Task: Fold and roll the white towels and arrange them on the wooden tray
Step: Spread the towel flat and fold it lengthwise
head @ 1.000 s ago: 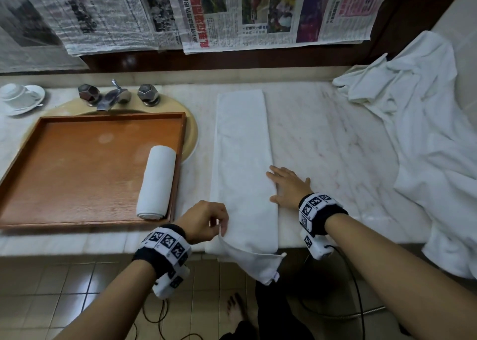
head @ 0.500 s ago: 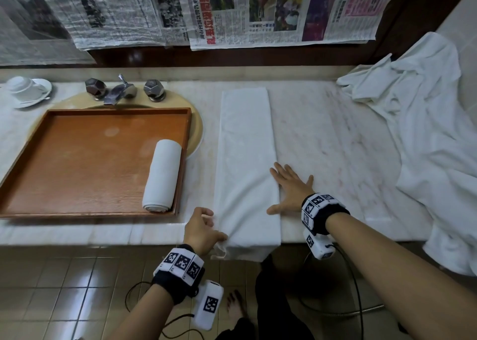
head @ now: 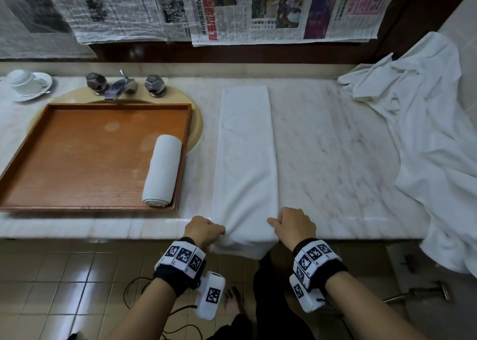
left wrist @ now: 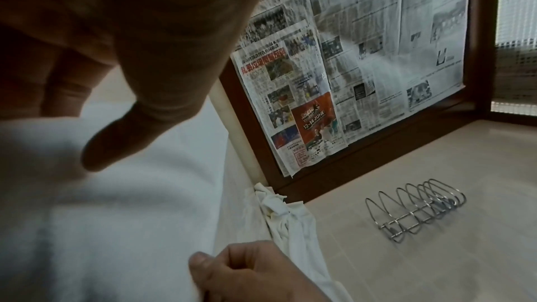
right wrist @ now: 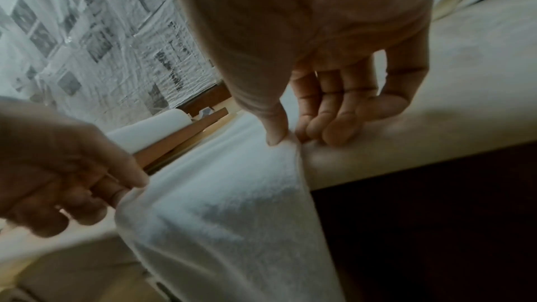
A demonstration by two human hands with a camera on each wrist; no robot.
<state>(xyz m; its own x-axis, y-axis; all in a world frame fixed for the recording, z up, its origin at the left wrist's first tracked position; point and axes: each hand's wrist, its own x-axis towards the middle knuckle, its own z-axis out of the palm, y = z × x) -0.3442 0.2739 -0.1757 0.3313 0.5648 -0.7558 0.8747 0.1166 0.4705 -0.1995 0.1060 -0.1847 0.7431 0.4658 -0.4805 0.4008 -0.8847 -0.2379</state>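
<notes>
While a long folded towel lies lengthwise on the marble surface, its near end draping over the front edge, everything else can be placed against it. Far to its left, at the back of the surface, a white cup sits tipped on a saucer. Nearer the towel, still on its left, a wooden tray rests over a sink basin, with a metal faucet behind it. A rolled towel lies inside the tray along the tray's right wall, the side closest to the folded towel.

At the folded towel's near left corner, the left hand has a narrow grip: thumb and curled fingers pinch the cloth edge where it bends over the surface's rim. At the near right corner, the right hand does likewise, its thumb on top of the cloth and curled fingers pressed against the edge from the side. Both wrists wear black bands with printed markers.

To the right of the folded towel the marble is bare, and further right a heap of loose white towels spills from the back corner over the front edge. Newspaper sheets hang on the wall behind the folded towel.
</notes>
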